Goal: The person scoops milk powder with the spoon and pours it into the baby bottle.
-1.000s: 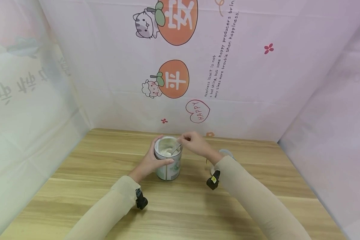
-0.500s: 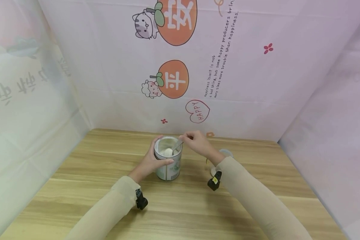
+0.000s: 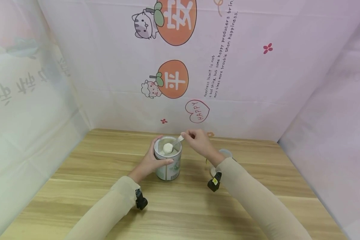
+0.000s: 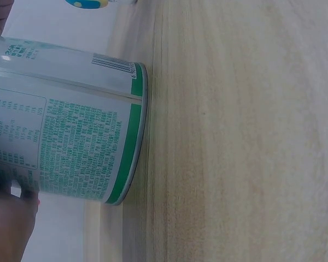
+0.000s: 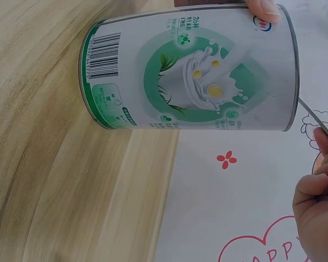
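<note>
A milk powder can (image 3: pixel 168 170) with green-and-white print stands upright on the wooden table, its top uncovered. My left hand (image 3: pixel 151 161) grips the can around its upper side, thumb across the front near the rim. Between thumb and fingers, my right hand (image 3: pixel 198 141) pinches the handle of a metal spoon (image 3: pixel 177 141), which slants down into the mouth of the can. A rounded heap of pale powder (image 3: pixel 168 148) sits on the spoon's bowl, at about rim height. In the right wrist view, the spoon handle (image 5: pixel 316 117) crosses the can's rim toward my right hand (image 5: pixel 320 204).
Right of the can, a clear container (image 3: pixel 226 153) is partly hidden behind my right forearm, with a small pale round thing (image 3: pixel 213 171) beside it. A printed cloth (image 3: pixel 240 110) hangs along the table's back edge, with more cloth at both sides.
My right hand has risen slightly, lifting the spoon from down in the can up to near the rim with a heap of powder on it. The left hand and can stay put.
</note>
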The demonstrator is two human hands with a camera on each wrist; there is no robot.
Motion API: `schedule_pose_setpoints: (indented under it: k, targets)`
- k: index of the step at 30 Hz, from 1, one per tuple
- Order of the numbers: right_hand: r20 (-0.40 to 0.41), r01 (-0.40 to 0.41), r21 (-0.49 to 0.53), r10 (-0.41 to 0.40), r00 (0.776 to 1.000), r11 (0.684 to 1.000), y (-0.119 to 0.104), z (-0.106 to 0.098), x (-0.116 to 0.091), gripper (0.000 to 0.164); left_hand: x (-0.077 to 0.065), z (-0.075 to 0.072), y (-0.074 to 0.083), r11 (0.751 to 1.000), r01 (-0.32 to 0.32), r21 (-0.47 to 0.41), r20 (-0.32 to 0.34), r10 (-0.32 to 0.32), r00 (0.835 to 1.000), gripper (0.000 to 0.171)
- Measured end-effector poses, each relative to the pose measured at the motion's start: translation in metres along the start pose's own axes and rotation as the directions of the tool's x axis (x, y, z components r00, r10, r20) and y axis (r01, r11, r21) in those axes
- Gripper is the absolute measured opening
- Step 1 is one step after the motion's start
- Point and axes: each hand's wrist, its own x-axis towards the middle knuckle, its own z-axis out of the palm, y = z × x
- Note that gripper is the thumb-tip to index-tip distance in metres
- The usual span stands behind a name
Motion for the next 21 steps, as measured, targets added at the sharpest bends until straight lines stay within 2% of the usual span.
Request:
schedule_pose_setpoints:
  k: [9,15,21]
  targets:
    - [-0.006,0.043,-0.029,-0.043,0.999,0.999,-0.0023,0.0015,-0.0014,0.035,-0.0008,0.0005,0.0007,1.0,-0.004,-0.006,-0.001,0.004,1.0,0.106]
    - [0.0,0.036,-0.046,-0.036,0.999,0.998,-0.0023,0.0045,-0.0021,0.035,-0.0006,0.0005,0.0,1.0,-0.007,-0.006,0.004,0.007,1.0,0.104]
    - [0.0,0.057,-0.048,-0.057,0.998,0.997,-0.0042,0.0044,-0.0018,0.035,0.0001,0.0001,0.0008,1.0,0.01,-0.006,0.008,-0.01,1.0,0.104]
